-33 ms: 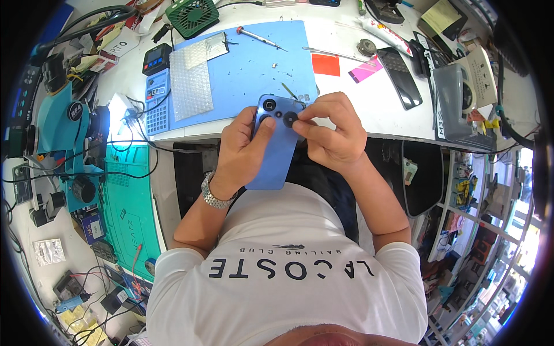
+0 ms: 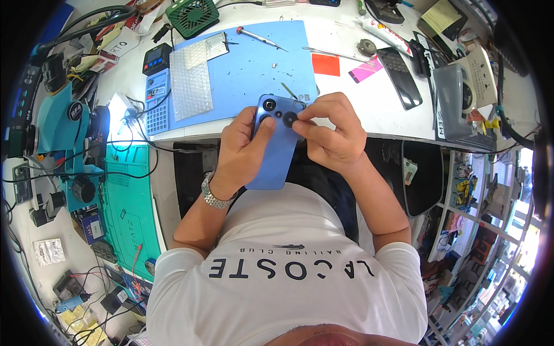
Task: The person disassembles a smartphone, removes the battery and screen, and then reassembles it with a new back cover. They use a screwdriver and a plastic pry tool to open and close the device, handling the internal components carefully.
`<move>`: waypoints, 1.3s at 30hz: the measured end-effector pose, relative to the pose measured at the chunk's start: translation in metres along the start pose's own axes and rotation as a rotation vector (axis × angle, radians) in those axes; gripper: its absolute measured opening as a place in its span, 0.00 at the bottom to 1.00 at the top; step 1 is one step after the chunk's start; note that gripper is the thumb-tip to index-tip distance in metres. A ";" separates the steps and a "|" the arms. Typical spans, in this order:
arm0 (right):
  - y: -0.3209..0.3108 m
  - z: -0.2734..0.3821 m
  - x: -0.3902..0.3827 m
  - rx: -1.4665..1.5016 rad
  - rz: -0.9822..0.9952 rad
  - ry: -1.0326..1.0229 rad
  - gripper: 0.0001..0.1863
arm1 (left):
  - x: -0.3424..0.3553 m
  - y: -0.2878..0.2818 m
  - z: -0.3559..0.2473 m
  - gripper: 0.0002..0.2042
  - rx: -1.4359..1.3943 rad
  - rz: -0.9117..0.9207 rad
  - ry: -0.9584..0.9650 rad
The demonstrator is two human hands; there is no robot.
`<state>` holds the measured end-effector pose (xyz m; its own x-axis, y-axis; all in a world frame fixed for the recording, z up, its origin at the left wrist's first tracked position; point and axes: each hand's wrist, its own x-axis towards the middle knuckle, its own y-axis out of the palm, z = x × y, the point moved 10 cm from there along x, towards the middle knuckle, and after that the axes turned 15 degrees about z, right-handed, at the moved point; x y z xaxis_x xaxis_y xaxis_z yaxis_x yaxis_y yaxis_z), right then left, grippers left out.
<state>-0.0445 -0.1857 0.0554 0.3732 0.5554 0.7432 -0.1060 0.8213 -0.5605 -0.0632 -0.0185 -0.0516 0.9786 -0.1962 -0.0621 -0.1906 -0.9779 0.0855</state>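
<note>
A blue smartphone [image 2: 271, 155] is held upright over the table's front edge, its back showing several round black camera rings at the top. My left hand [image 2: 245, 144] wraps round its left side, thumb lying across the back beside the lower left ring. My right hand [image 2: 334, 130] is at the phone's upper right, thumb and forefinger pinched together against the right-hand black lens ring [image 2: 290, 119]. Whatever sits between those fingertips is too small to make out. Behind the phone lies a blue work mat [image 2: 248, 69] with dark crumbs and small bits on it.
On the mat lie a screwdriver [image 2: 262, 38] and bubble wrap [image 2: 191, 86]. To the right are a red square [image 2: 326, 65], a pink piece [image 2: 366, 69], tweezers [image 2: 337, 56] and a dark phone screen [image 2: 399, 78]. A teal microscope [image 2: 75, 132] and cables stand at left.
</note>
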 end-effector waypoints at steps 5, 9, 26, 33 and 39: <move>0.004 -0.007 0.002 0.050 0.001 0.095 0.16 | 0.000 0.000 -0.003 0.12 0.010 -0.035 0.041; 0.015 -0.024 -0.001 0.229 0.036 0.325 0.14 | -0.001 -0.001 -0.002 0.12 0.055 -0.054 0.024; 0.029 -0.042 -0.005 0.356 0.049 0.577 0.11 | -0.002 0.008 -0.020 0.10 0.384 -0.020 0.050; 0.028 -0.041 -0.004 0.327 0.076 0.554 0.11 | -0.001 0.008 -0.029 0.13 0.444 -0.014 0.054; 0.038 -0.053 -0.015 0.533 0.102 0.632 0.08 | -0.002 0.009 -0.030 0.13 0.437 -0.016 0.032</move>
<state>-0.0047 -0.1699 0.0040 0.7683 0.5833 0.2638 -0.5304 0.8107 -0.2477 -0.0646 -0.0250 -0.0207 0.9823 -0.1851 -0.0284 -0.1834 -0.9206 -0.3447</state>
